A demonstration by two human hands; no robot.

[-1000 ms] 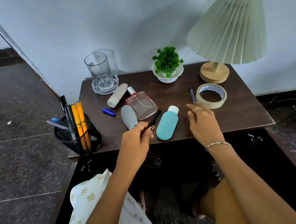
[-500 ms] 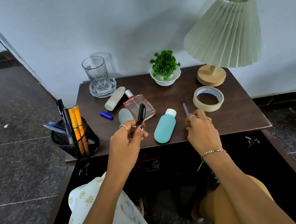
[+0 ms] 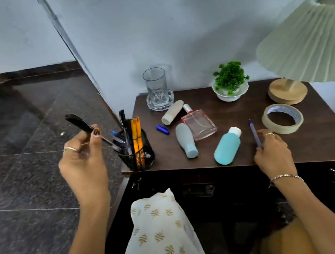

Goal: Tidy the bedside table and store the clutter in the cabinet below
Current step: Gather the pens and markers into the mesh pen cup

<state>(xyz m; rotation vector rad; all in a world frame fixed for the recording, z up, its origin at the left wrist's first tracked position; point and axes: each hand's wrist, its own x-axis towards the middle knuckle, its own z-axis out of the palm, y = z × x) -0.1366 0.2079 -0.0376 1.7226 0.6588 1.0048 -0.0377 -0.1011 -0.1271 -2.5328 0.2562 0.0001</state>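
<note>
Left hand [image 3: 82, 165] pinched a light, stiff black pen [image 3: 79, 123] mid-barrel; right hand [image 3: 272, 152] gripped the blue pen [image 3: 255, 133] low, both easily carried.

Pen holder [image 3: 136, 153] at table's [image 3: 317, 143] front-left corner. Glass [image 3: 156, 87] back left, plant [image 3: 230, 80] back centre, lamp base [image 3: 287, 91] back right. Tape roll [image 3: 282, 118] in front of lamp. Bottles [image 3: 227, 146] mid-table.

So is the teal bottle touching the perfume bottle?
Apart. The head view shows bare dark tabletop between the teal bottle and the perfume bottle.
</note>
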